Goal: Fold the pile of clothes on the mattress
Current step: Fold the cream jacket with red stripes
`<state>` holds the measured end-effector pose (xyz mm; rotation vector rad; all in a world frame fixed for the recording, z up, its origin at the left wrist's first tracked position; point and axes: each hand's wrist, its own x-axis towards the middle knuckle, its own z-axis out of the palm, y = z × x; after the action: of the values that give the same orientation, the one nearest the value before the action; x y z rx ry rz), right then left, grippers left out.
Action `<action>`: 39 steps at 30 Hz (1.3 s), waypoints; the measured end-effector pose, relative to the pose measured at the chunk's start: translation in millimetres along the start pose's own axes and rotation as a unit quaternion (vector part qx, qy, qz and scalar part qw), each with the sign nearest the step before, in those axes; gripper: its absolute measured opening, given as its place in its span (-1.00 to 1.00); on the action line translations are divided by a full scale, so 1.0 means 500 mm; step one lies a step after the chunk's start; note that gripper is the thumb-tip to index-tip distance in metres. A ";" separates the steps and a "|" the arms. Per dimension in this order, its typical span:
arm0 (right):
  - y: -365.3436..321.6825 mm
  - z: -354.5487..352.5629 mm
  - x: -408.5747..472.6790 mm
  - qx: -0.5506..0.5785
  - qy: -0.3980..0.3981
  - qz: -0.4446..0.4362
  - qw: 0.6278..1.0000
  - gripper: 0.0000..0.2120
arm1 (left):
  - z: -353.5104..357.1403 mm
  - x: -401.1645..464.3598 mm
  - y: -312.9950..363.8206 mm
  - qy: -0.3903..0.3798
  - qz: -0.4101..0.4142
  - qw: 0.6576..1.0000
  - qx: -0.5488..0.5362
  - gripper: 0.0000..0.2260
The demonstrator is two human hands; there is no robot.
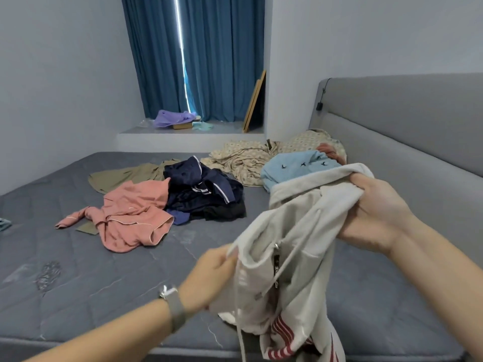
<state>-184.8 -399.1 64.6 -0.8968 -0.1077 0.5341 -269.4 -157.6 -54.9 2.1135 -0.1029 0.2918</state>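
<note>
Clothes [183, 194] lie heaped on the grey mattress [78, 278] beyond my fingers: a pink shirt [130, 218], navy garments [203, 192], an olive piece [125, 176], with a patterned sheet [243, 160] and light blue top [295, 165] further right. I hold a cream hoodie [295, 244] up between both hands, blocking the near mattress. My left hand [209, 278] pinches its edge; my right hand [376, 212] grips bunched fabric, fingers curled tight. Its lower part is cut off by the frame
</note>
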 end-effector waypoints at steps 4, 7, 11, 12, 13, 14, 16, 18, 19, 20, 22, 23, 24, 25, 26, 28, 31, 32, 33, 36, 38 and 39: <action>0.002 -0.051 0.004 -0.045 -0.026 0.055 0.997 -0.30 | -0.078 0.037 0.024 0.030 -0.057 0.988 -0.142 -0.74; 0.017 -0.061 0.007 -0.081 -0.005 0.069 0.994 -0.28 | -0.102 0.060 0.044 0.079 -0.071 0.975 -0.193 -0.74; 0.049 -0.047 -0.012 -0.279 -0.090 0.081 0.953 -0.38 | -0.099 0.070 0.084 0.114 -0.073 0.951 -0.278 -0.76; 0.067 -0.056 -0.007 -0.381 -0.086 0.091 0.916 -0.33 | -0.098 0.070 0.087 0.114 -0.066 0.950 -0.283 -0.76; 0.087 -0.057 -0.007 -0.458 -0.077 0.088 0.881 -0.39 | -0.097 0.069 0.088 0.116 -0.059 0.951 -0.280 -0.75; 0.106 -0.058 -0.005 -0.500 -0.053 0.084 0.861 -0.48 | -0.097 0.067 0.089 0.118 -0.053 0.952 -0.276 -0.74; 0.128 -0.071 0.005 -0.497 -0.006 0.089 0.863 -0.58 | -0.104 0.058 0.087 0.111 -0.034 0.961 -0.252 -0.74; 0.118 -0.085 0.012 -0.489 0.007 0.066 0.870 -0.60 | -0.125 0.047 0.085 0.060 -0.004 0.982 -0.181 -0.83; 0.105 -0.090 0.013 -0.491 0.004 0.048 0.870 -0.60 | -0.144 0.040 0.088 -0.001 0.002 0.991 -0.132 -0.87; 0.089 -0.088 0.009 -0.492 -0.007 0.032 0.870 -0.61 | -0.163 0.033 0.091 -0.085 -0.008 0.993 -0.079 -0.80; 0.063 -0.076 -0.002 -0.500 -0.056 0.005 0.864 -0.65 | -0.196 0.025 0.099 -0.238 -0.055 0.966 0.091 -0.62; 0.054 -0.066 -0.008 -0.510 -0.083 -0.005 0.856 -0.67 | -0.207 0.025 0.105 -0.258 -0.070 0.943 0.198 -0.64; 0.047 -0.053 -0.015 -0.518 -0.105 -0.011 0.849 -0.68 | -0.214 0.029 0.115 -0.233 -0.070 0.925 0.291 -0.69; 0.040 -0.039 -0.021 -0.519 -0.120 -0.008 0.846 -0.64 | -0.224 0.037 0.124 -0.170 -0.063 0.920 0.347 -0.71; 0.034 -0.022 -0.030 -0.519 -0.131 0.004 0.844 -0.56 | -0.235 0.042 0.138 -0.090 -0.043 0.926 0.363 -0.65; 0.021 0.008 -0.045 -0.555 -0.148 0.031 0.818 -0.35 | -0.259 0.055 0.167 0.056 0.015 0.950 0.306 -0.60; 0.008 0.058 -0.063 -0.765 -0.089 0.017 0.637 -0.15 | -0.305 0.047 0.210 0.203 0.125 0.948 0.209 -0.73; 0.004 0.076 -0.068 -0.803 -0.057 -0.011 0.593 -0.14 | -0.317 0.035 0.225 0.239 0.151 0.941 0.186 -0.78; -0.005 0.089 -0.064 -0.809 -0.032 -0.051 0.585 -0.22 | -0.329 0.025 0.234 0.269 0.171 0.931 0.176 -0.81; -0.062 0.120 -0.052 -0.725 0.059 -0.202 0.656 -0.76 | -0.360 -0.003 0.254 0.338 0.218 0.898 0.177 -0.81; -0.100 0.132 -0.032 -0.641 0.100 -0.278 0.708 -0.71 | -0.385 -0.014 0.264 0.378 0.225 0.877 0.194 -0.82; -0.113 0.140 -0.023 -0.604 0.109 -0.310 0.726 -0.68 | -0.400 -0.016 0.271 0.388 0.221 0.870 0.209 -0.78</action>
<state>-193.6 -383.0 153.5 -2.0856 -0.5662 -0.3979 -335.9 -61.2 156.5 2.2004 -0.0454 1.5313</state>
